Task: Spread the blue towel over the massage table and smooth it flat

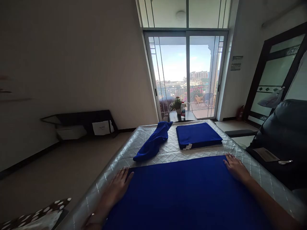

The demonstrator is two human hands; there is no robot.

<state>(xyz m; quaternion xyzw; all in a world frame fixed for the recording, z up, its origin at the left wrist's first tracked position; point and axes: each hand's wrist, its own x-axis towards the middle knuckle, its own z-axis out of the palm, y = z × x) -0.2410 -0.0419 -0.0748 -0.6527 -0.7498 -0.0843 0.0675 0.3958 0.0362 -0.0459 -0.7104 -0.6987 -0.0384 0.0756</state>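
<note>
A blue cloth (177,191) lies spread flat across the near part of a table with a silver quilted cover (124,156). My left hand (118,185) rests with fingers stretched out at the cloth's far left corner. At the far right corner, my right hand (236,166) lies flat, fingers extended over the edge. Beyond the spread cloth, a crumpled blue cloth (153,142) sits on the left. To its right is a neat stack of folded blue cloths (199,134), with white tags showing at its front edge.
Past the table's far end stands a small table (192,116) with a potted plant (177,103) and a water bottle (183,110), before a sliding glass door (187,73). A black armchair (283,134) is close on the right. A low black rack (83,121) stands along the left wall.
</note>
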